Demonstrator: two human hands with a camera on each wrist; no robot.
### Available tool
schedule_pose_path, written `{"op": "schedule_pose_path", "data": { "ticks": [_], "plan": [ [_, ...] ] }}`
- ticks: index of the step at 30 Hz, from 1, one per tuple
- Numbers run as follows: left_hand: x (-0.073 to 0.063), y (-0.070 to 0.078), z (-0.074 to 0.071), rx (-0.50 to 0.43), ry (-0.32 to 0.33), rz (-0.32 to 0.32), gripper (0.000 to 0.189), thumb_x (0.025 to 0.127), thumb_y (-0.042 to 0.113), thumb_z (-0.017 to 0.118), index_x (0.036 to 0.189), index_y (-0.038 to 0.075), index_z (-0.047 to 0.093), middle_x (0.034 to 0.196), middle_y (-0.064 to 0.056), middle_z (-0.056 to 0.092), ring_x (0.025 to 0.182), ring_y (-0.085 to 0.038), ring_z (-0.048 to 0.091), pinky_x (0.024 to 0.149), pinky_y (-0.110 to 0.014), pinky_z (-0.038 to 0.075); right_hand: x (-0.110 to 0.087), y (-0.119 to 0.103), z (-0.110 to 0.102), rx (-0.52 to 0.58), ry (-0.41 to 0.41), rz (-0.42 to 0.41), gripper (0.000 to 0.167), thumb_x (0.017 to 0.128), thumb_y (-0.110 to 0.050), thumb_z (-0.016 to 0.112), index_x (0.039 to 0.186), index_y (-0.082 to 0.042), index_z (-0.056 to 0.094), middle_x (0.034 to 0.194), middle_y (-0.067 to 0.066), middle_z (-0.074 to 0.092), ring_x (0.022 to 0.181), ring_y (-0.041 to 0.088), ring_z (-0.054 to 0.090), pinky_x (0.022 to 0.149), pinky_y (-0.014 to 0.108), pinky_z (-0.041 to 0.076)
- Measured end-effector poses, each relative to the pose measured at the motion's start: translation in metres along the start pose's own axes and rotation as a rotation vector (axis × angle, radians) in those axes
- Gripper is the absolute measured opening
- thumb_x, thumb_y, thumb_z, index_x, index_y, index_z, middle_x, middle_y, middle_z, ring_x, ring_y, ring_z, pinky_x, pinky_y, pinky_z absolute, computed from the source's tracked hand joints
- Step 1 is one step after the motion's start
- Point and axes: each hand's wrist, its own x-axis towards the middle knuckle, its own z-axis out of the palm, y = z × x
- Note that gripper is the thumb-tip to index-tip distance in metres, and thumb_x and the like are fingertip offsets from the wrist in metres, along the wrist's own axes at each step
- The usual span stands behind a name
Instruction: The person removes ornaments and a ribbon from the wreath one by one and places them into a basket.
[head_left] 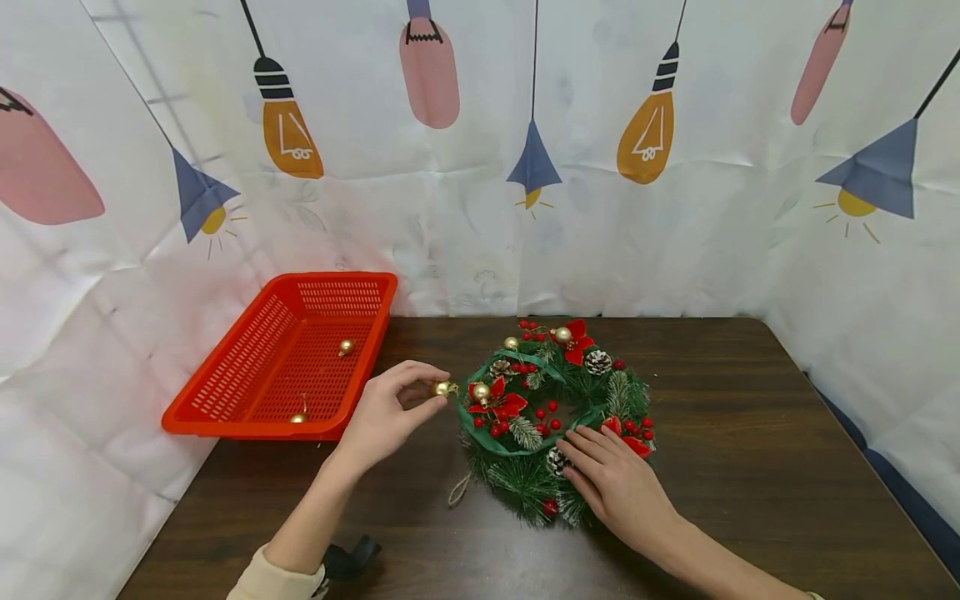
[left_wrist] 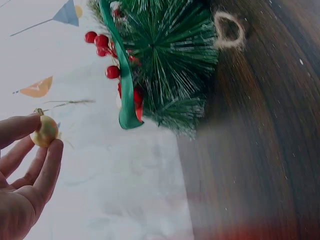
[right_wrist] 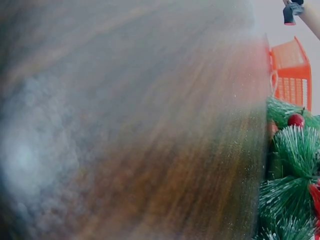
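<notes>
My left hand (head_left: 388, 414) pinches a small gold bauble (left_wrist: 46, 131) between thumb and fingertips, just left of the wreath. A thin hanging loop (left_wrist: 70, 102) sticks out from the bauble's cap. The green Christmas wreath (head_left: 522, 486) lies on the table, with red flowers, berries, pinecones and a few gold baubles on it. A green ribbon (left_wrist: 126, 90) runs in a ring over its top. My right hand (head_left: 618, 487) rests on the wreath's near right side, fingers extended and fingertips close to the ribbon. In the right wrist view only the wreath's edge (right_wrist: 292, 150) shows, and that hand is out of sight.
A red plastic basket (head_left: 279, 431) stands at the left of the brown table (head_left: 750, 467), with two gold baubles (head_left: 346, 347) inside. A twine loop (head_left: 458, 490) extends from the wreath's near left edge. Behind the table hangs a white curtain (head_left: 465, 217) printed with lamps.
</notes>
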Motion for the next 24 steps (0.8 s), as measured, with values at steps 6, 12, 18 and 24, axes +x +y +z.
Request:
{"op": "schedule_pose_path", "data": {
  "ticks": [6,12,18,24],
  "plan": [
    [-0.004,-0.008,-0.012,0.04,0.05,-0.017,0.026,0.089,0.004,0.08,0.115,0.008,0.075,0.111,-0.003,0.07,0.094,-0.021,0.071,0.085,-0.029,0.059,0.0,0.0,0.001,-0.001,-0.002,0.003,0.041,0.09,-0.021,0.078,0.128,-0.006,0.073,0.128,0.013,0.069,0.123,0.032,0.063,0.107,0.057,0.044],
    [-0.006,-0.014,-0.026,0.071,0.099,-0.06,0.028,0.089,0.005,0.081,0.117,0.007,0.075,0.114,-0.004,0.069,0.098,-0.02,0.067,0.088,-0.028,0.058,0.0,0.0,0.001,-0.001,0.0,0.004,0.041,0.09,-0.021,0.078,0.128,-0.006,0.073,0.128,0.014,0.069,0.123,0.032,0.063,0.107,0.057,0.044],
    [-0.009,-0.02,-0.04,0.107,0.146,-0.083,0.029,0.089,0.007,0.081,0.118,0.008,0.074,0.115,-0.002,0.069,0.099,-0.019,0.065,0.087,-0.022,0.056,0.0,0.0,0.001,-0.002,-0.009,0.011,0.042,0.09,-0.021,0.079,0.128,-0.007,0.073,0.129,0.013,0.069,0.124,0.032,0.063,0.108,0.056,0.043],
    [-0.013,-0.023,-0.05,0.135,0.181,-0.115,0.03,0.091,0.01,0.08,0.12,0.004,0.073,0.116,-0.005,0.07,0.101,-0.015,0.064,0.087,-0.016,0.054,0.0,-0.001,0.0,-0.004,-0.016,0.016,0.042,0.089,-0.021,0.079,0.128,-0.006,0.073,0.129,0.014,0.069,0.124,0.032,0.063,0.107,0.056,0.044]
  ]
}}
